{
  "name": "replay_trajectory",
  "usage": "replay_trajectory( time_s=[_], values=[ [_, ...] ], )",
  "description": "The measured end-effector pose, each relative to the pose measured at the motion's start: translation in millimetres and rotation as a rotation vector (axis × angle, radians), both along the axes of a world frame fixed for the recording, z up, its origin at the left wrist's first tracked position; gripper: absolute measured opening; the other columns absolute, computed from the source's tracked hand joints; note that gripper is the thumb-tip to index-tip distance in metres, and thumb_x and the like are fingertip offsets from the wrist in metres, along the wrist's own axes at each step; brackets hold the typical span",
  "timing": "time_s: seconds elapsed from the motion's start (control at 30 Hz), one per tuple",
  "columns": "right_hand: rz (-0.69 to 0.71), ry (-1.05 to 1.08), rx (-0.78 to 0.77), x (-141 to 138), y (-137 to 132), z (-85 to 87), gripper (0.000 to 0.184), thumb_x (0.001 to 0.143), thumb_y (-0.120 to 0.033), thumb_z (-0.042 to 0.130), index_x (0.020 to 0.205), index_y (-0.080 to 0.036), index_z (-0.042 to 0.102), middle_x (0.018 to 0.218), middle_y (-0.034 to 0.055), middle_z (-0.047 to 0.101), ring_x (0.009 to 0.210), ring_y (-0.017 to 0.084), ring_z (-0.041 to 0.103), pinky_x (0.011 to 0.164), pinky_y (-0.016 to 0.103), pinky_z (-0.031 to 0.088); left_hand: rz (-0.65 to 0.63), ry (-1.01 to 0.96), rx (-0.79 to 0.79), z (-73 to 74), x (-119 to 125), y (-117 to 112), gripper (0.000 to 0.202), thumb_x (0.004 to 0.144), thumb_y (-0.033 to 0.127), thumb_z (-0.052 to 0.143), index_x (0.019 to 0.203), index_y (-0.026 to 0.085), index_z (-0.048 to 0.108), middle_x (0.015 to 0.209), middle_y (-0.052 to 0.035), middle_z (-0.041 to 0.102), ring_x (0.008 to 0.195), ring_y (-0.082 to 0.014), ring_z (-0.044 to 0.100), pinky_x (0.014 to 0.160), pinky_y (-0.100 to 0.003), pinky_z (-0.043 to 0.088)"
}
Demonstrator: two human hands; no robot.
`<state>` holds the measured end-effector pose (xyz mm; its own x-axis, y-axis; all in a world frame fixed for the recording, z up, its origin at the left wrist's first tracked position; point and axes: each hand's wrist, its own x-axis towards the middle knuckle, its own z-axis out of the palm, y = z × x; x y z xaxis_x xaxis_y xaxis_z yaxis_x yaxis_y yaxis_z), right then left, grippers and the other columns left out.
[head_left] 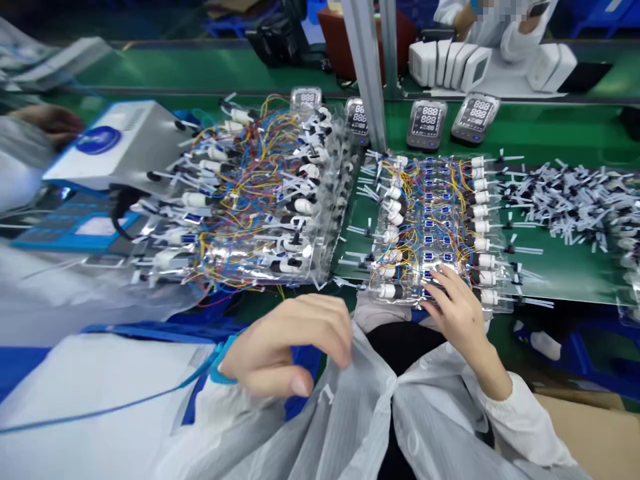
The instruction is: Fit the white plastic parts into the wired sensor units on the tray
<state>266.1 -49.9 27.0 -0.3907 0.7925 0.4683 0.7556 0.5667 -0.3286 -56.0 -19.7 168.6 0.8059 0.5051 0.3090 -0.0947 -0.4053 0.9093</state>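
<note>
My left hand (pixel 295 347), with a blue wrist strap (pixel 220 360) on it, hovers above my lap in front of the bench. Its fingers bend loosely, the thumb is apart, and nothing shows in it. Fingers spread, my right hand (pixel 457 312) reaches over the near edge of a clear plastic tray (pixel 415 293) and seems to touch it. Rows of white-and-black cylindrical parts (pixel 481 227) lie along both sides of that tray. Between them run coloured wires (pixel 463 180) and small blue components (pixel 429 223).
More wired parts in stacked clear trays (pixel 250 260) lie left of a metal post (pixel 367 73). Right is a pile of black-and-white pieces (pixel 570 200). Digital display units (pixel 427 125) stand behind. A white-and-blue box (pixel 120 143) and another person's hand (pixel 47 123) are at left.
</note>
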Motion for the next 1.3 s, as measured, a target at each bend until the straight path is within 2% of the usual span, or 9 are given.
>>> replay_trajectory(
  time_s=[0.1,0.17,0.3,0.4,0.5,0.63,0.77,1.0,1.3],
  values=[
    [0.056,0.071,0.011,3.0,-1.1,0.4,0.038,0.093,-0.017,0.079,0.130,-0.021,0.070,0.141,0.0149,0.072,0.146,0.037,0.060,0.116,0.058,0.059,-0.024,0.531,-0.252,-33.3,-17.2,-20.7,0.026,0.104,0.044,0.064,0.107,0.023,0.079,0.095,-0.0089,0.082,0.085,-0.0228,0.077,0.079,-0.032,0.058],
    [0.096,0.170,0.009,3.9,-2.6,3.6,0.041,0.092,-0.016,0.079,0.131,-0.023,0.069,0.137,0.0135,0.074,0.143,0.036,0.062,0.112,0.058,0.060,0.207,0.726,-0.343,-68.0,-19.3,-33.6,0.030,0.101,0.045,0.068,0.117,0.022,0.078,0.104,-0.0079,0.082,0.087,-0.0217,0.076,0.081,-0.032,0.058],
    [0.082,0.373,-0.019,-1.3,-2.0,16.0,0.037,0.092,-0.008,0.074,0.125,-0.024,0.069,0.113,0.0097,0.078,0.112,0.029,0.074,0.096,0.051,0.064,0.696,0.445,-0.538,-130.5,-6.0,-45.5,0.052,0.096,0.041,0.073,0.141,0.019,0.064,0.124,-0.0139,0.077,0.099,-0.0227,0.077,0.083,-0.034,0.060],
    [0.081,0.356,-0.077,-12.0,3.9,24.1,0.027,0.095,-0.008,0.072,0.117,-0.023,0.069,0.099,0.0069,0.077,0.091,0.024,0.070,0.083,0.045,0.061,0.880,0.187,-0.417,-145.8,7.5,-38.0,0.035,0.094,0.036,0.076,0.123,0.018,0.072,0.116,-0.0128,0.076,0.096,-0.0214,0.075,0.084,-0.034,0.060],
    [0.111,0.297,-0.128,-22.6,10.0,25.5,0.018,0.098,-0.012,0.070,0.113,-0.022,0.068,0.099,0.0073,0.076,0.090,0.024,0.069,0.083,0.044,0.059,0.888,0.146,-0.068,-138.3,15.1,-26.0,0.007,0.094,0.026,0.078,0.095,0.019,0.077,0.096,-0.0075,0.077,0.092,-0.0196,0.073,0.084,-0.033,0.057],
    [-0.034,0.456,-0.108,-24.9,8.8,22.2,0.024,0.098,-0.010,0.067,0.119,-0.022,0.067,0.095,0.0055,0.072,0.083,0.020,0.068,0.077,0.037,0.058,0.760,-0.186,0.116,-116.3,19.4,-21.3,0.006,0.100,0.026,0.069,0.097,0.022,0.074,0.096,-0.0079,0.081,0.098,-0.0245,0.075,0.089,-0.042,0.059],
    [-0.078,0.607,-0.063,-20.6,-0.3,26.0,0.024,0.096,-0.009,0.067,0.115,-0.025,0.066,0.096,0.0050,0.072,0.087,0.021,0.069,0.079,0.038,0.057,0.652,-0.609,-0.070,-90.6,25.4,-25.5,0.016,0.106,0.039,0.063,0.099,0.026,0.069,0.070,-0.0001,0.073,0.072,-0.0211,0.073,0.083,-0.042,0.061],
    [0.107,0.359,-0.152,-39.4,-1.5,32.0,0.022,0.096,-0.019,0.075,0.115,-0.024,0.066,0.105,0.0075,0.074,0.094,0.024,0.069,0.086,0.044,0.059,0.386,-0.861,-0.426,-62.0,20.8,-28.9,0.032,0.110,0.040,0.059,0.084,0.023,0.049,0.051,0.0102,0.044,0.044,-0.0094,0.045,0.065,-0.027,0.053],
    [0.083,0.307,-0.208,-70.1,40.1,39.5,0.032,0.100,-0.025,0.071,0.132,-0.023,0.067,0.118,0.0122,0.064,0.101,0.025,0.067,0.087,0.044,0.061,0.558,-0.715,-0.423,-67.7,41.1,-25.1,0.035,0.110,0.044,0.053,0.084,0.021,0.046,0.059,0.0095,0.025,0.047,-0.0065,0.025,0.058,-0.023,0.042]
  ],
)
